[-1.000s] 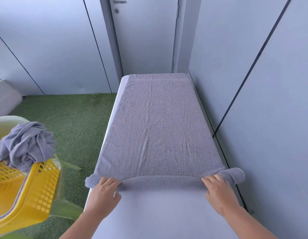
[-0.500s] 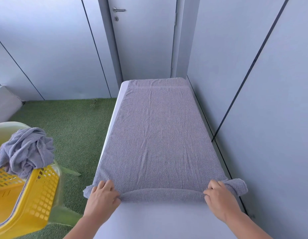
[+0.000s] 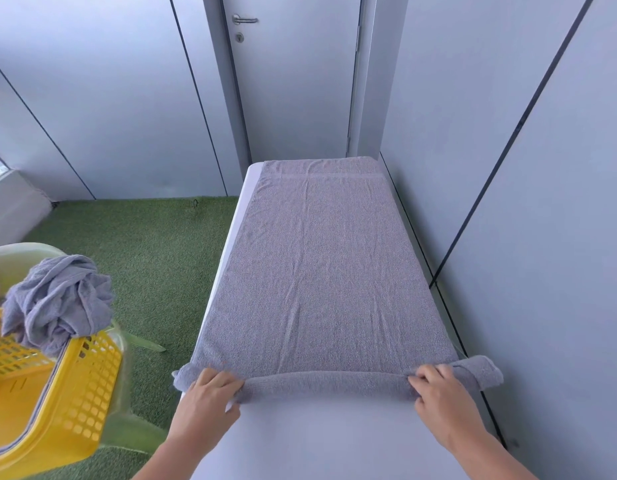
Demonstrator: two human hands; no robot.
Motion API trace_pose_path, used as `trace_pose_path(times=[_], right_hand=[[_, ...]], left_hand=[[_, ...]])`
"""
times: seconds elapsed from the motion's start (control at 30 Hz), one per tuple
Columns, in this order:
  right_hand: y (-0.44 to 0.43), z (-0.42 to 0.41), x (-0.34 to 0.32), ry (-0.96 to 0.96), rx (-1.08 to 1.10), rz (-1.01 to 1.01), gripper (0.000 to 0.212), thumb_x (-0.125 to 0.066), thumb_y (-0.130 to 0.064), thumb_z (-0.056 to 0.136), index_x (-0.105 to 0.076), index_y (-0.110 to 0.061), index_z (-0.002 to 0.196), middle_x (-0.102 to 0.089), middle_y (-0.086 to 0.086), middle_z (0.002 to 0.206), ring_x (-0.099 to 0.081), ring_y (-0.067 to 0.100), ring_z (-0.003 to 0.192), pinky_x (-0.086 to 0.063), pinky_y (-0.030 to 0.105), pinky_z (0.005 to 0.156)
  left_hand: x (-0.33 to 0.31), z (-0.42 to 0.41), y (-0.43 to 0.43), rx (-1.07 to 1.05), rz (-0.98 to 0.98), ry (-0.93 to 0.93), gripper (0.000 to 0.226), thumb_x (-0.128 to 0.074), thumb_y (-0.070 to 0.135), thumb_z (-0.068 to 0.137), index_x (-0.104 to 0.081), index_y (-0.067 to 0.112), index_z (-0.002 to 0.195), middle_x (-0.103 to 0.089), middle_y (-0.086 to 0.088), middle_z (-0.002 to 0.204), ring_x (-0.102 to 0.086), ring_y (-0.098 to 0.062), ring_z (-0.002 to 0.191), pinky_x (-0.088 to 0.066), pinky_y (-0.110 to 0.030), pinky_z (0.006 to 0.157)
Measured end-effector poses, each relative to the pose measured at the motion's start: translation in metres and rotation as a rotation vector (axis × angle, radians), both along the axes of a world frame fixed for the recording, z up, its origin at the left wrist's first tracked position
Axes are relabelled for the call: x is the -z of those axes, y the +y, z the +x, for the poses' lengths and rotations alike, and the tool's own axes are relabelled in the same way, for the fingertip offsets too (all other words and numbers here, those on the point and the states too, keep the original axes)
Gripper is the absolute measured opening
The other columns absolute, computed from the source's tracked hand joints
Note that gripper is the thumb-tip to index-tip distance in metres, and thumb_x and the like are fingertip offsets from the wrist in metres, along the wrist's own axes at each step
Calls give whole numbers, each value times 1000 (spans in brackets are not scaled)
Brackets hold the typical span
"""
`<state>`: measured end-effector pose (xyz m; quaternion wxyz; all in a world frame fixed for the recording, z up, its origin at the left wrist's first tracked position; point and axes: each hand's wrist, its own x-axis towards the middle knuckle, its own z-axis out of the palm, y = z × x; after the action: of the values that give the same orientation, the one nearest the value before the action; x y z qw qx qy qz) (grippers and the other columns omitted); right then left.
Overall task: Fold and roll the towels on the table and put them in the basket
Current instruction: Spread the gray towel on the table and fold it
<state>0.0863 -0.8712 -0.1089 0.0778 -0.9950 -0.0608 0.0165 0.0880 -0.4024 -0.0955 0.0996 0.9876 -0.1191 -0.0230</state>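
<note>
Near strip of the white table (image 3: 317, 441) bare. Left hand (image 3: 210, 393) and right hand (image 3: 438, 389) sit on the rolled near edge (image 3: 328, 381) of the grey towel (image 3: 317, 271), one near each end, fingers curled over the roll and gripping it. Roll spans the table width; its right end juts past the edge, close to the wall panel (image 3: 542, 237). Beyond the roll the towel lies flat to the far end. Left, off the table: yellow basket (image 3: 75, 403), crumpled grey cloth (image 3: 58, 299) draped on its rim. Green turf (image 3: 144, 244) below; closed door (image 3: 293, 81) behind the far end.
</note>
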Motion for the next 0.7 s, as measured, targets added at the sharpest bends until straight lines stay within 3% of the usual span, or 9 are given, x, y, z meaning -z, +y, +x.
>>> trace_pose_path(times=[0.1,0.2,0.27,0.37,0.47,0.53,0.6,0.67,0.7], right_hand=[[0,4,-8,-27,-47,-52,14,-77,-23,57,-63,-26,59,-51,-15,75,-41,15,76,-49,28,56],[-2,0,-11,-46,-71,-71,14,-61,-32,62,-57,-27,50,-45,-16,69,-37,12,74,-46,25,54],[-2,-3,-8,-46,-61,-61,16,-63,-32,63,-58,-26,48,-42,-16,69,-38,11,72,-44,25,55],[-5,-4,-8,-39,-21,-19,14,-72,-28,64,-61,-28,55,-42,-15,69,-43,14,70,-44,27,54],[-9,-1,-12,-42,59,84,20,-80,-23,69,-63,-30,79,-52,-14,76,-47,17,73,-48,32,62],[-11,2,-15,-77,94,139,27,-80,-21,73,-54,-27,80,-52,-13,76,-45,17,71,-46,34,64],[-13,1,-18,-104,75,168,22,-71,-21,81,-51,-26,77,-49,-14,77,-45,15,72,-42,31,65],[-19,-4,-12,-109,49,185,10,-68,-16,81,-62,-23,81,-52,-12,89,-49,14,82,-44,28,73],[-23,-8,-8,-79,46,180,15,-71,-12,77,-67,-21,87,-54,-10,97,-50,13,90,-47,27,78]], left_hand=[[-4,1,-3,20,25,-50,13,-57,40,68,-64,32,75,-52,20,78,-44,-11,82,-49,-26,62],[-5,-5,-6,36,40,-48,16,-53,41,65,-47,27,59,-43,17,69,-43,-12,76,-36,-24,60],[-3,-9,-4,33,86,-49,21,-56,43,63,-47,25,56,-41,16,71,-41,-13,75,-34,-26,60],[-4,-5,-4,-22,144,-63,21,-55,44,65,-56,25,56,-39,13,78,-42,-17,75,-40,-33,63],[-3,1,-4,-68,138,-87,19,-49,41,71,-63,31,64,-39,12,77,-43,-16,71,-38,-33,60],[-4,4,-6,-97,82,-103,16,-45,39,76,-61,34,76,-43,13,77,-48,-16,70,-39,-33,58],[-5,6,-8,-120,25,-132,11,-44,36,80,-54,34,81,-46,14,77,-51,-18,68,-41,-34,58],[-2,6,-8,-104,15,-154,7,-47,31,82,-54,33,81,-48,13,79,-51,-20,68,-42,-35,57],[-1,5,-7,-89,13,-153,8,-49,30,81,-57,33,83,-50,14,81,-53,-20,70,-43,-35,59]])
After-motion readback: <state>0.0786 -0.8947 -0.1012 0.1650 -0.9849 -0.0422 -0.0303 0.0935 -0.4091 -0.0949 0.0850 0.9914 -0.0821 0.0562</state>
